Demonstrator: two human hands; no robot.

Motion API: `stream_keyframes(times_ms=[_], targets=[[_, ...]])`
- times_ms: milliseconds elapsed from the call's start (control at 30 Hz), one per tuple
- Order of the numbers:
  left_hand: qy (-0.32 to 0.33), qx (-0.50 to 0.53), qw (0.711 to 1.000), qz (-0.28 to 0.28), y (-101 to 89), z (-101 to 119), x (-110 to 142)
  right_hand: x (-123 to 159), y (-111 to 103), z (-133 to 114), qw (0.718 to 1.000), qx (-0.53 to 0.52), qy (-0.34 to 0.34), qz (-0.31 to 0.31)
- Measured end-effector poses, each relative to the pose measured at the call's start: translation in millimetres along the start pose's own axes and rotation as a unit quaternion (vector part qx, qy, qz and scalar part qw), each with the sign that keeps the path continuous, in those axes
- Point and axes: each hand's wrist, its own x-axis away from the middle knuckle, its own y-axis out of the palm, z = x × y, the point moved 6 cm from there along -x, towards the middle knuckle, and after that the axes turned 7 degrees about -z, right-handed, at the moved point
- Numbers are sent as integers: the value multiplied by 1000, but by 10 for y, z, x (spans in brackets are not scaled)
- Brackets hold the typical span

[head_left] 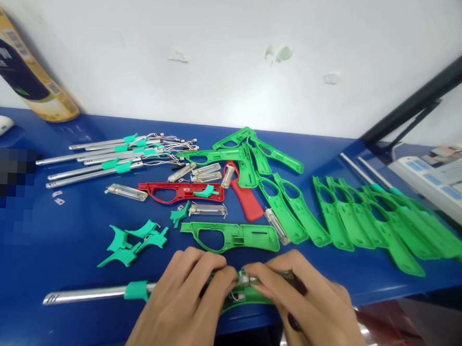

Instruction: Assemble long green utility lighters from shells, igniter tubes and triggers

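My left hand (185,308) is closed around the front part of a green lighter handle half (255,296) at the table's near edge. From that handle a silver lighter barrel (90,293) with a teal collar (135,290) sticks out to the left. My right hand (312,308) grips the rear of the handle. Between the fingertips of both hands shows the end of a clear fuel tank (247,279), lying at the handle's open inner side. My fingers cover most of the tank and handle. Just beyond lies another green handle half (256,238), hollow side up.
On the blue table (74,241) lie teal triggers (124,255), barrels with wires (98,159), a clear tank (126,191), a red handle half (167,191) and several green halves (341,216). A yellow bottle (37,67) stands far left. A black support (423,96) rises at right.
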Motion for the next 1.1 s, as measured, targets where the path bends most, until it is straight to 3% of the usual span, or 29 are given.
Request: stream_keyframes(times_ms=[267, 1100], targets=[[-8, 9, 1000, 3, -45, 4, -64, -27, -70, -67, 997, 33, -6, 67], [-9, 45, 999, -2, -58, -22, -25, -7, -57, -9, 998, 19, 4, 67]])
